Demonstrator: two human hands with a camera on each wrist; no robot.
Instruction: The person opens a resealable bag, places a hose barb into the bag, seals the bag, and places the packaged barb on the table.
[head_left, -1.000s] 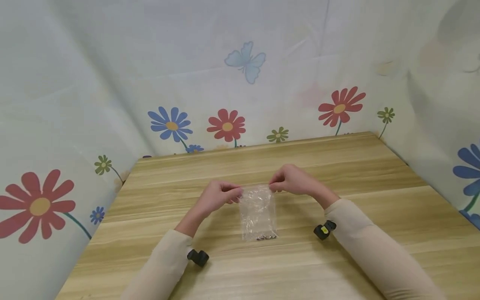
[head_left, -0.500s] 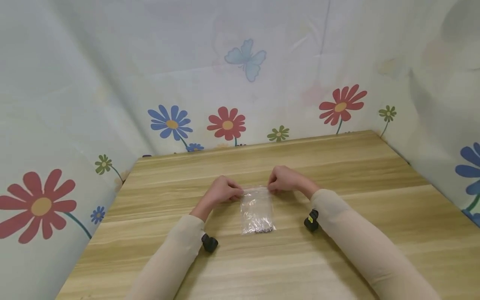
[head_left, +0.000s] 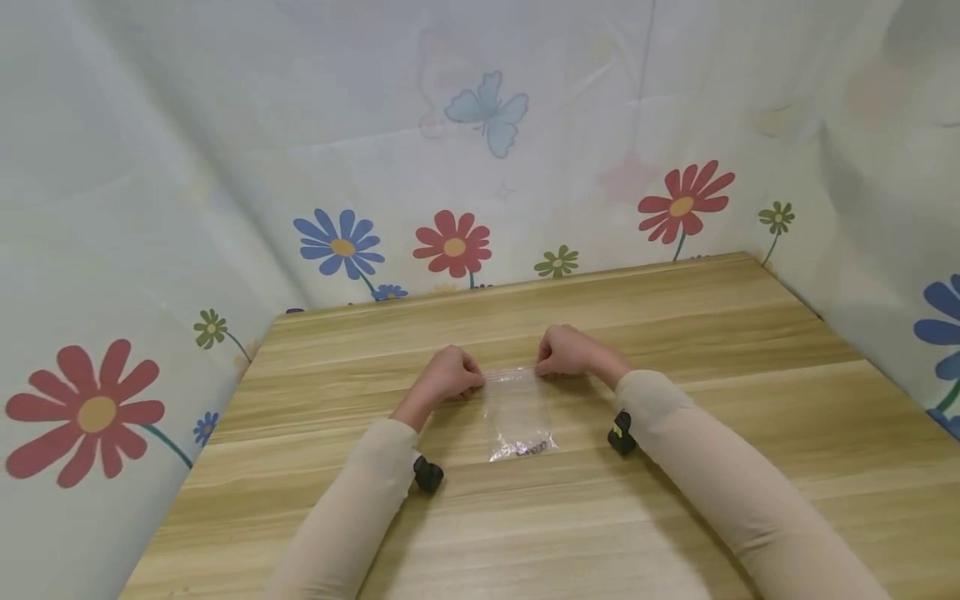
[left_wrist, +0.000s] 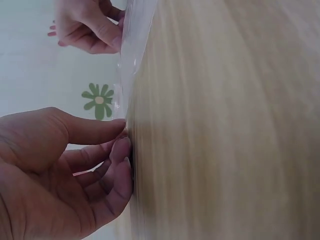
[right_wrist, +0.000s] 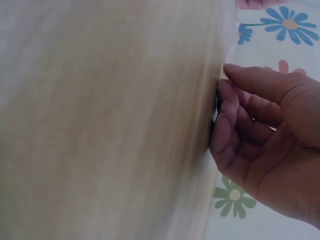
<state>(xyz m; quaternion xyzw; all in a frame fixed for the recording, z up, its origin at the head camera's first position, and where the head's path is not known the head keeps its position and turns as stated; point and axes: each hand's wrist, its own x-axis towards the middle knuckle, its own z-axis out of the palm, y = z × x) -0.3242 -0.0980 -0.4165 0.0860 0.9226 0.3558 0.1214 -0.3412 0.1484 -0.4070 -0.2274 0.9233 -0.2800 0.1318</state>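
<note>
A clear zip-lock bag (head_left: 517, 408) lies close over the wooden table in the head view, its zip edge toward the back. Several small dark items (head_left: 532, 449) sit along its bottom edge, too small to make out. My left hand (head_left: 448, 375) pinches the top left corner between thumb and fingers. At the top right corner, my right hand (head_left: 566, 352) pinches the other end of the zip edge. From the left wrist, the thumb and fingertips meet on the thin film (left_wrist: 134, 47). The right wrist view shows the right thumb (right_wrist: 257, 80) against the film's edge.
The wood-grain table (head_left: 337, 350) extends around the bag on all sides. Behind it and at both sides hangs a white curtain (head_left: 375, 125) printed with flowers and a butterfly. A small black camera (head_left: 428, 474) is strapped at each sleeve cuff.
The bag's bottom edge has shifted away from the person and the film looks flatter. Both forearms have moved slightly forward, and both hands keep their pinch on the top corners.
</note>
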